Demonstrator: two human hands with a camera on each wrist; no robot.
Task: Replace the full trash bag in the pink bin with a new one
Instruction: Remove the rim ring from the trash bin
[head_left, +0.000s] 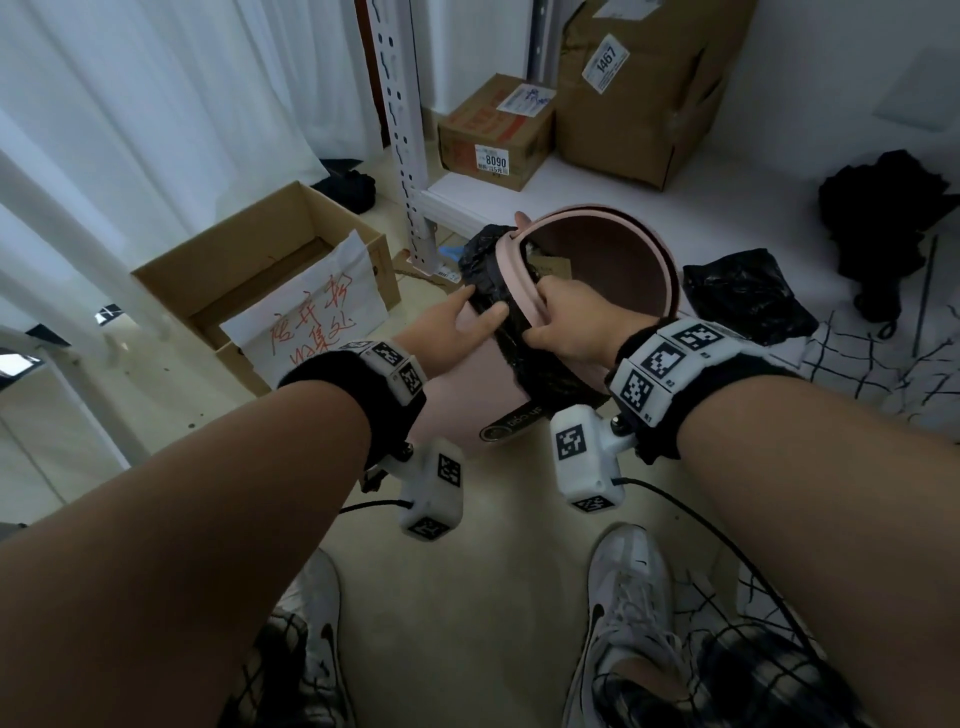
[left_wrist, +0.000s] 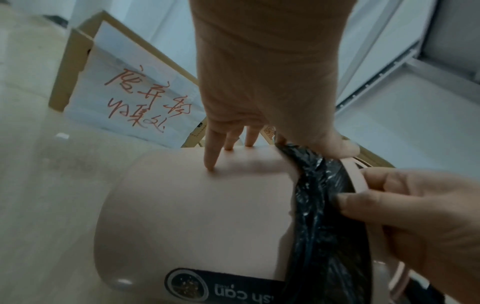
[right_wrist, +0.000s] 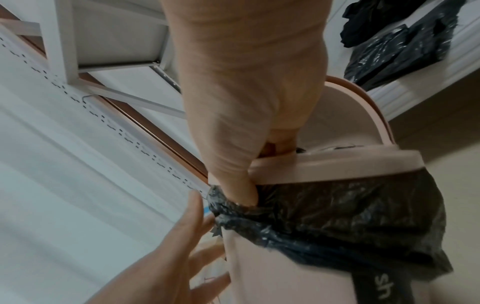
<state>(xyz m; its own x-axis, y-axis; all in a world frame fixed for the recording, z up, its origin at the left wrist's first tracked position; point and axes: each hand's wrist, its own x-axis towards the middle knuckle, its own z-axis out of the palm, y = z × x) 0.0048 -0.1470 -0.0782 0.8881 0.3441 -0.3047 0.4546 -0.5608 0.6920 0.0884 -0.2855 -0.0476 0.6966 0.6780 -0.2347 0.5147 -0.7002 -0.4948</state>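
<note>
Right hand (head_left: 566, 317) curled around the pink ring (head_left: 511, 280) to lift it clear, left hand (head_left: 457, 327) flat-fingered, steadying bin (left_wrist: 197, 205) so the black bag (right_wrist: 350, 207) edge comes free.

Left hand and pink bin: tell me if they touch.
Touching. The left wrist view shows the left hand's fingertips pressed on the pink bin's side wall.

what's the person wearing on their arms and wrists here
Both forearms are bare, no sleeves. Each wrist carries a black fabric band topped with white blocks printed with black-and-white square tags. Under each wrist hangs a white boxy camera unit with more such tags, and a thin black cable trails from each. The left hand and right hand are ungloved.
</note>
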